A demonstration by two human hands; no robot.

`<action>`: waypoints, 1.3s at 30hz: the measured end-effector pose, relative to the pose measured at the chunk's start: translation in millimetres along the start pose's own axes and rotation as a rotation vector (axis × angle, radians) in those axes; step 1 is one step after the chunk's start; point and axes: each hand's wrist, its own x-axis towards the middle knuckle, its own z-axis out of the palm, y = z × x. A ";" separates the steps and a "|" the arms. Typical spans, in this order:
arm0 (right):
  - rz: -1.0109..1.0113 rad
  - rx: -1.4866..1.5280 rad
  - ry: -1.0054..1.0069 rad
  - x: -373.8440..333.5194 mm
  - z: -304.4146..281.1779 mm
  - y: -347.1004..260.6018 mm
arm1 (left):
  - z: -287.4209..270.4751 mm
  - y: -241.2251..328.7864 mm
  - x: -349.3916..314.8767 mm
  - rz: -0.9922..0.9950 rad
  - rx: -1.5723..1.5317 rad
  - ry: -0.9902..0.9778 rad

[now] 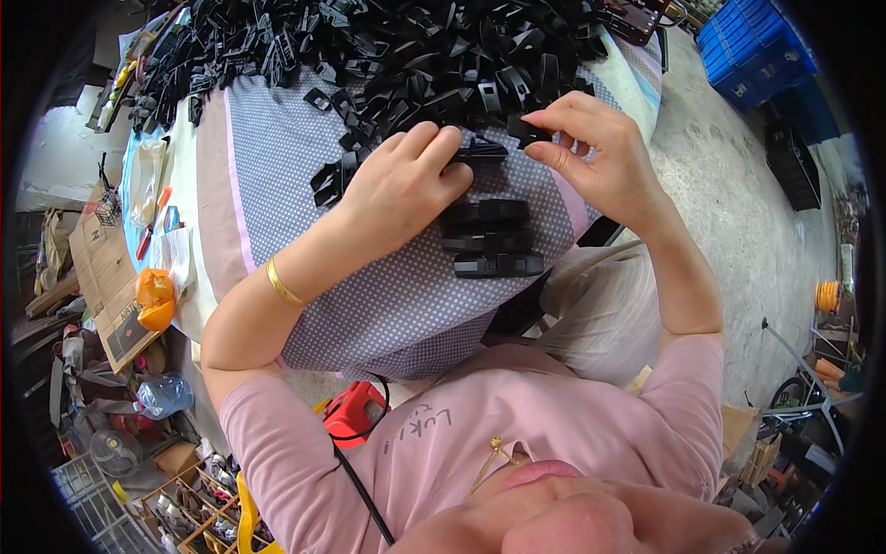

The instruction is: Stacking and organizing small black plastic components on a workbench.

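My right hand [595, 152] pinches a small black plastic part [524, 131] between thumb and fingertips, just above the patterned tablecloth. My left hand [401, 185] is closed, its fingers curled down and its fingertips hidden; what it holds, if anything, I cannot make out. One black plastic piece [486, 150] lies right beside its knuckles, and another black piece [329, 183] shows at its outer side. Nearer to me, three black plastic pieces [498, 266] lie in a neat row, one behind the other.
A large heap of black plastic parts [415, 65] covers the far side of the table, over the dotted cloth [369, 314]. Orange peel-like pieces [155, 300] and a red-handled tool [144, 242] are at the left edge. Blue crates [755, 51] stand on the floor at right.
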 end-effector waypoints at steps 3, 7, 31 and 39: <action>0.003 0.052 -0.005 -1.5 8.3 -1.0 | -4.8 -5.7 1.6 0.172 0.003 0.017; -0.055 0.020 -0.061 -4.4 9.1 -2.4 | -20.8 1.5 -0.4 0.094 -0.323 -0.161; -0.004 0.267 -0.256 1.0 11.1 4.4 | -24.6 -5.3 6.6 -0.437 -0.828 -0.125; -0.237 -0.320 0.165 18.2 27.5 5.3 | 22.9 -138.7 -44.9 -0.591 0.112 0.281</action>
